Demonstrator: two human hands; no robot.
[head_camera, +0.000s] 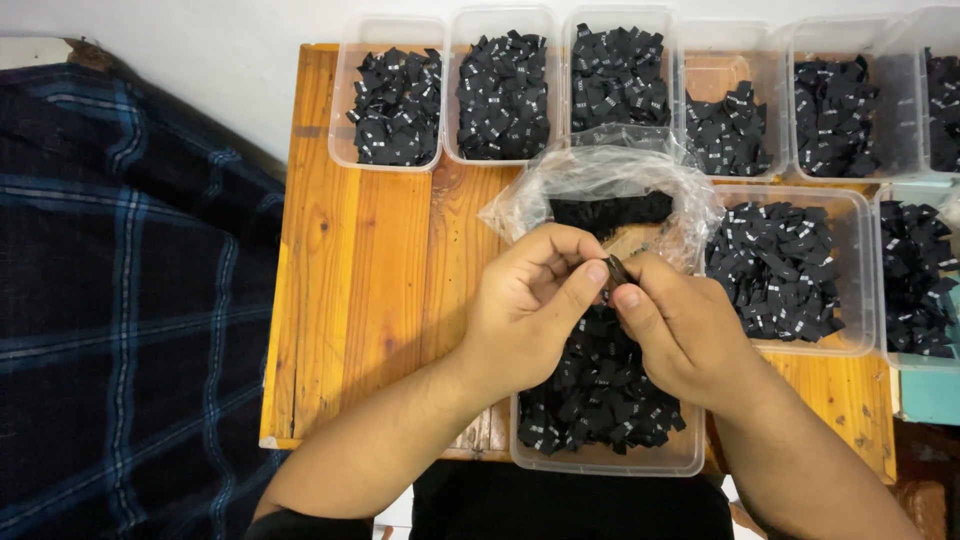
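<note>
From the head view, I have both hands meeting at the centre of the frame: my left hand (530, 310) and right hand (680, 335) are pinched together on one small black label (615, 270), thumb and fingertips of each clamped on it from either side, so neither hand is free. The label sits just above the tub (600, 462) at lower centre, heaped with the same black labels, and right in front of a crumpled clear plastic bag (600, 180) that has a dark wad of labels inside. Across the top edge runs a row of clear tubs (343, 150), each holding black labels with tiny white marks; two more tubs sit at right (860, 345). All of it rests on a wooden table (370, 280), and a dark blue checked cloth (120, 300) fills the left side. To do this well, I judge it best to keep the pinch light and near the label's edges, so its white mark stays readable, and to hold it over the tub in case it slips.
</note>
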